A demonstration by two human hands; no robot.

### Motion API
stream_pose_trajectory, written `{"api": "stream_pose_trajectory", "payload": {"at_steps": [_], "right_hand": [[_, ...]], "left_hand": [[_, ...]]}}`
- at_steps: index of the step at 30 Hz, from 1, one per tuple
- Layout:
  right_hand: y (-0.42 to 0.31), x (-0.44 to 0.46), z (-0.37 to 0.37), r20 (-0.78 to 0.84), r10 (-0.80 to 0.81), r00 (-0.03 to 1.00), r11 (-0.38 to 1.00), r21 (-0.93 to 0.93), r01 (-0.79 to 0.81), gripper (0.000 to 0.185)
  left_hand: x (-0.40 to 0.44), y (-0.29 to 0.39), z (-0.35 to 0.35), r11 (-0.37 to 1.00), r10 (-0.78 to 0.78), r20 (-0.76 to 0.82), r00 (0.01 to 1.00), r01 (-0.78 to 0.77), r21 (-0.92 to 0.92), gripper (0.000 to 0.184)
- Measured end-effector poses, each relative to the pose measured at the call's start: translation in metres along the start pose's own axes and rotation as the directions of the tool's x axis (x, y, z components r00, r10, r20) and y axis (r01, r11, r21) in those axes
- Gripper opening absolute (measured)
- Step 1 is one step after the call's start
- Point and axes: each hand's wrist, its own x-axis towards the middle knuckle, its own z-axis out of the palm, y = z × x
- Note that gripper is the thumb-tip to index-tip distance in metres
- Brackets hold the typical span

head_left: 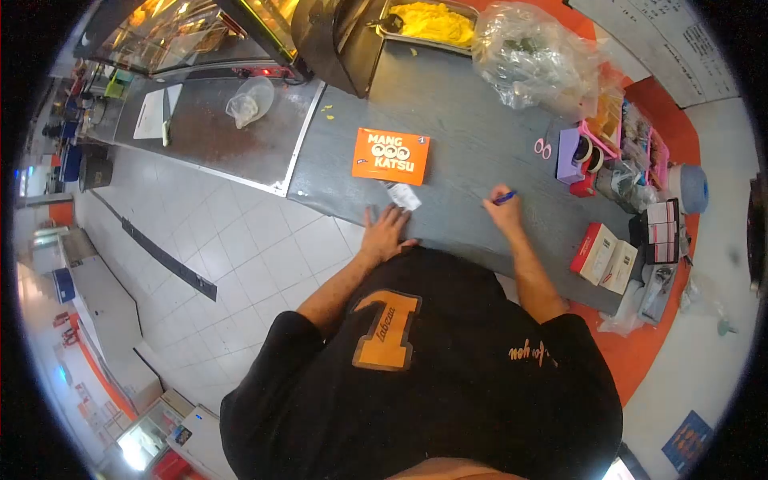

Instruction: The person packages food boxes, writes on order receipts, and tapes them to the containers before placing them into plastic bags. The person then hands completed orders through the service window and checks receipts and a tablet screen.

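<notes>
My left hand (386, 234) lies on the near edge of the grey counter (456, 120) with its fingers spread. Just beyond its fingertips is a small white paper slip (403, 196), printed in dark ink. Behind the slip sits an orange box (391, 156) lettered "MANG KATSU", its near edge close to the paper. To the right, my right hand (502, 210) is closed around a blue pen (505, 198), held over the counter's surface. The pen's tip is too small to make out.
Pink-handled scissors (543, 148) lie near a purple tape dispenser (570, 156). Small open boxes (606, 260) stand at the right edge. A metal tray of yellow food (428, 24) and a clear plastic bag (532, 60) are at the back. A knife (166, 120) rests on a white board at left.
</notes>
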Motion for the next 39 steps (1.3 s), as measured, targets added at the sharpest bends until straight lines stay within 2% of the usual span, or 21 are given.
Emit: {"api": "stream_pose_trajectory", "payload": {"at_steps": [1, 2, 4, 6, 7, 9, 13, 15, 18, 22, 24, 25, 27, 28, 30, 31, 33, 34, 36, 37, 39], "right_hand": [[-0.016, -0.004, 0.019, 0.056, 0.083, 0.995, 0.97, 0.226, -0.093, 0.017], [-0.035, -0.008, 0.034, 0.124, 0.153, 0.98, 0.882, 0.431, -0.192, 0.016], [-0.079, -0.02, 0.054, 0.225, 0.204, 0.953, 0.656, 0.691, -0.304, 0.004], [-0.106, -0.023, 0.063, 0.435, 0.222, 0.873, 0.571, 0.667, -0.478, 0.007], [-0.097, -0.024, 0.073, 0.441, 0.225, 0.869, 0.571, 0.663, -0.484, 0.007], [-0.079, -0.022, 0.099, 0.261, 0.021, 0.965, 0.837, 0.523, -0.159, 0.015], [-0.087, -0.015, 0.094, 0.327, -0.024, 0.945, 0.901, 0.416, -0.122, 0.014], [-0.091, -0.013, 0.09, 0.329, -0.169, 0.929, 0.964, 0.252, 0.086, 0.011], [-0.09, -0.015, 0.094, 0.183, -0.293, 0.939, 0.921, 0.319, 0.225, 0.009], [-0.078, -0.011, 0.076, 0.25, -0.448, 0.858, 0.884, 0.266, 0.384, 0.007], [-0.079, -0.008, 0.057, 0.276, -0.365, 0.889, 0.931, 0.129, 0.342, 0.012], [-0.078, -0.006, 0.054, 0.274, -0.366, 0.889, 0.931, 0.127, 0.343, 0.012], [-0.075, -0.003, 0.049, 0.212, -0.467, 0.858, 0.818, -0.266, 0.511, 0.026], [-0.078, -0.002, 0.049, 0.211, -0.472, 0.856, 0.815, -0.266, 0.515, 0.026], [-0.094, 0.004, 0.052, 0.192, -0.485, 0.853, 0.687, -0.521, 0.507, 0.05], [-0.104, 0.008, 0.056, 0.187, -0.492, 0.85, 0.686, -0.518, 0.511, 0.05], [-0.126, 0.022, 0.064, 0.11, -0.528, 0.842, 0.819, -0.196, 0.539, 0.055], [-0.131, 0.028, 0.068, 0.102, -0.526, 0.844, 0.82, -0.2, 0.536, 0.055], [-0.131, 0.043, 0.074, 0.253, -0.643, 0.723, 0.742, -0.026, 0.67, 0.055], [-0.128, 0.049, 0.073, 0.295, -0.635, 0.714, 0.738, -0.043, 0.674, 0.052], [-0.131, 0.055, 0.063, 0.356, -0.6, 0.716, 0.748, -0.069, 0.661, 0.051]], "left_hand": [[0.003, 0.002, 0.003, 0.995, 0.097, 0.06, 0.994, -0.094, -0.038, 0.068], [0.005, 0.003, 0.004, 0.994, 0.098, 0.07, 0.993, -0.095, -0.047, 0.068], [0.01, 0.005, 0.003, 0.985, 0.165, -0.032, 0.986, -0.167, -0.043, 0.06], [0.012, 0.006, 0.005, 0.986, 0.162, -0.074, 0.984, -0.165, -0.03, 0.056], [0.012, 0.006, 0.005, 0.986, 0.162, -0.078, 0.984, -0.164, -0.015, 0.055], [0.011, 0.005, 0.002, 0.987, 0.161, -0.079, 0.984, -0.162, 0.0, 0.054], [0.009, 0.004, 0.001, 0.989, 0.142, -0.081, 0.986, -0.145, -0.032, 0.054], [0.009, 0.004, 0.001, 0.988, 0.143, -0.096, 0.985, -0.147, -0.039, 0.054], [0.011, 0.004, 0.001, 0.991, 0.124, -0.035, 0.992, -0.126, -0.034, 0.053], [0.016, 0.002, -0.012, 0.991, 0.132, -0.074, 0.989, -0.134, -0.021, 0.053], [0.036, -0.019, -0.027, 0.919, 0.207, -0.235, 0.95, -0.271, -0.287, 0.057], [0.047, -0.033, -0.039, 0.904, 0.206, -0.339, 0.918, -0.31, -0.292, 0.06], [0.061, -0.04, -0.105, 0.983, 0.102, -0.307, 0.946, -0.144, -0.118, 0.074], [0.071, -0.054, -0.114, 0.983, 0.101, -0.312, 0.945, -0.143, -0.115, 0.074], [0.092, -0.08, -0.13, 0.973, 0.169, -0.146, 0.975, -0.142, 0.182, 0.084], [0.1, -0.091, -0.129, 0.972, 0.168, -0.15, 0.974, -0.138, 0.189, 0.084], [0.116, -0.103, -0.118, 0.949, 0.301, -0.051, 0.952, -0.305, -0.085, 0.101], [0.118, -0.103, -0.116, 0.946, 0.309, -0.051, 0.95, -0.312, -0.082, 0.101], [0.112, -0.089, -0.117, 0.959, 0.263, -0.038, 0.964, -0.265, -0.098, 0.101], [0.108, -0.081, -0.117, 0.96, 0.279, -0.036, 0.96, -0.28, -0.018, 0.099], [0.101, -0.073, -0.101, 0.961, 0.273, -0.101, 0.957, -0.277, -0.024, 0.099]]}}
